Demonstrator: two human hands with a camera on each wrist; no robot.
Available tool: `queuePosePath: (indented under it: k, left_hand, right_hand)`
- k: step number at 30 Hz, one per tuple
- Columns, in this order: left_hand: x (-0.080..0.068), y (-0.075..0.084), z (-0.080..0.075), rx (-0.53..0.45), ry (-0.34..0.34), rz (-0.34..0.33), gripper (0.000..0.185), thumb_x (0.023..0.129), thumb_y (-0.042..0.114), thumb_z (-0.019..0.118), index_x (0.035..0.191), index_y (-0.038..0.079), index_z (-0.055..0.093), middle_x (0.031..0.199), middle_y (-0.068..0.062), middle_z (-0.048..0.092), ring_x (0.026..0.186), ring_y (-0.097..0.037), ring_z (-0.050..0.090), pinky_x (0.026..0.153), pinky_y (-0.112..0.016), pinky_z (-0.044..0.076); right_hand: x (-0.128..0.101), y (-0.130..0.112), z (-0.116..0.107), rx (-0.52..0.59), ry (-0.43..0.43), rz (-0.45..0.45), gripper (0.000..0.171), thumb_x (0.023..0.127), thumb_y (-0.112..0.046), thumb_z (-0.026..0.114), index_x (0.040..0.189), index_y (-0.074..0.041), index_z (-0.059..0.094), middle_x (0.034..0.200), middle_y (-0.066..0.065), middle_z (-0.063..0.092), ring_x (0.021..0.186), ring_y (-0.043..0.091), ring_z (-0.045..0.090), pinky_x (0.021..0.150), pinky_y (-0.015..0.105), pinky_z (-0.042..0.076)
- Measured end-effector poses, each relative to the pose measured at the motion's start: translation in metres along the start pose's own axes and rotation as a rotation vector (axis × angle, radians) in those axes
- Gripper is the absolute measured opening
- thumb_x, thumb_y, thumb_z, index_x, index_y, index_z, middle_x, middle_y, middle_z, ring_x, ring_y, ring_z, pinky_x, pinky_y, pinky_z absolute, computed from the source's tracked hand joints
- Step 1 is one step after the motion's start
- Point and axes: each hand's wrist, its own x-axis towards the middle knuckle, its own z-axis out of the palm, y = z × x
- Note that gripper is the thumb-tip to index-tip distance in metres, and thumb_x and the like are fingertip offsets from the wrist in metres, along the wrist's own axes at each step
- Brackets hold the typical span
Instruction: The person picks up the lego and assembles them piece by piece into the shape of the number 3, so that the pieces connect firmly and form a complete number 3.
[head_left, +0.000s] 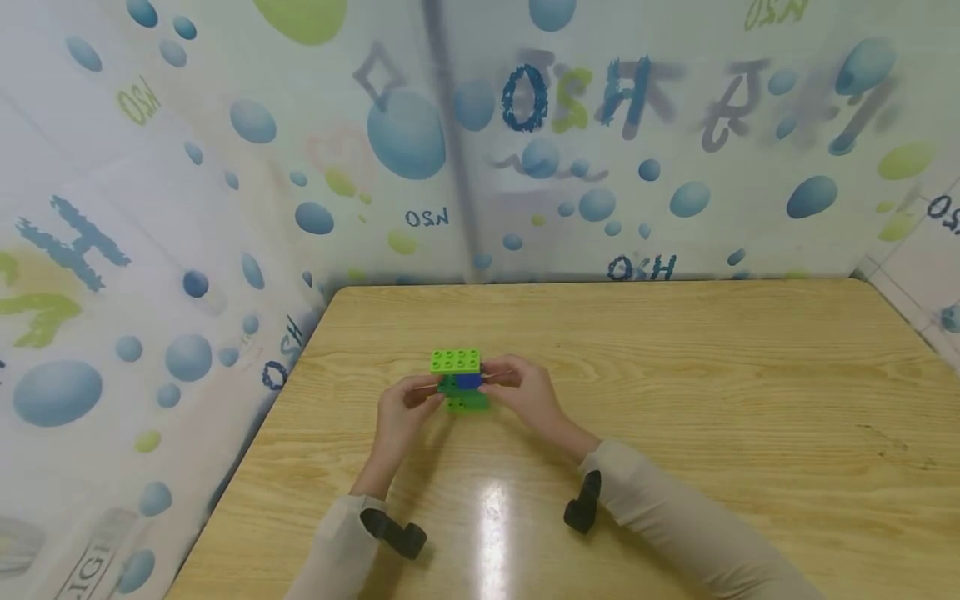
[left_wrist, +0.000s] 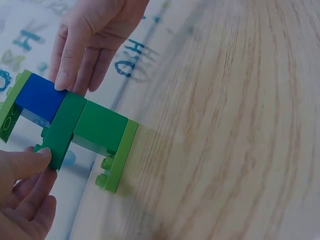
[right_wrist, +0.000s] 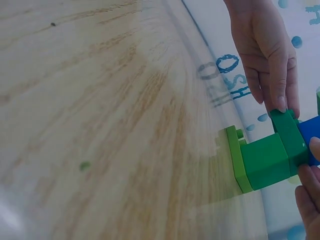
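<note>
A stack of toy building bricks stands upright between the two hands. From the top down come a lime green brick [head_left: 455, 362], a blue brick [head_left: 469, 381], a dark green brick [left_wrist: 69, 122], a green block [left_wrist: 101, 125] and a thin lime green brick [left_wrist: 122, 157] against the tabletop. My left hand [head_left: 397, 415] pinches the studded left end of the dark green brick between thumb and fingers. On the opposite side, my right hand [head_left: 534, 402] holds the stack at the blue brick, with fingers also against the dark green one. Several studs show on the bottom brick's left part.
The wooden table [head_left: 675, 375] stretches widely to the right of the stack. Behind it and along the left hangs a pale curtain [head_left: 540, 217] with blue and green spots and letters. A black wrist camera [head_left: 393, 533] is strapped on each sleeve.
</note>
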Motion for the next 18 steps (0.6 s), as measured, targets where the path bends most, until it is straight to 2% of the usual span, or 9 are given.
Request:
queuePosePath:
  k: [5,13,18]
  left_hand:
    - [0.0014,-0.0006,0.0003,-0.009,0.000,-0.023,0.024,0.077,-0.010,0.067,0.101,-0.006,0.064,0.104,-0.020,0.062,0.094,-0.032,0.061,0.076,-0.026,0.051]
    - [0.0056,-0.0007,-0.0004,0.001,-0.011,-0.033,0.023,0.078,-0.007,0.066,0.101,-0.004,0.065,0.104,-0.017,0.064,0.094,-0.029,0.062,0.077,-0.026,0.050]
    - [0.0082,0.0020,-0.0016,0.027,-0.025,-0.048,0.022,0.080,-0.004,0.067,0.102,-0.001,0.066,0.105,-0.014,0.064,0.094,-0.027,0.062,0.077,-0.027,0.051]
  right_hand:
    - [0.0000,-0.0013,0.0008,-0.004,0.014,0.009,0.029,0.077,0.003,0.070,0.104,0.010,0.060,0.101,0.023,0.063,0.089,0.035,0.062,0.079,0.030,0.050]
    - [0.0023,-0.0032,-0.0004,-0.006,0.011,0.007,0.029,0.079,0.002,0.069,0.105,0.010,0.060,0.101,0.023,0.063,0.089,0.034,0.062,0.080,0.036,0.050]
    - [0.0062,-0.0015,-0.0012,-0.023,0.018,0.012,0.028,0.079,0.000,0.069,0.105,0.007,0.061,0.100,0.020,0.064,0.087,0.031,0.063,0.078,0.032,0.050]
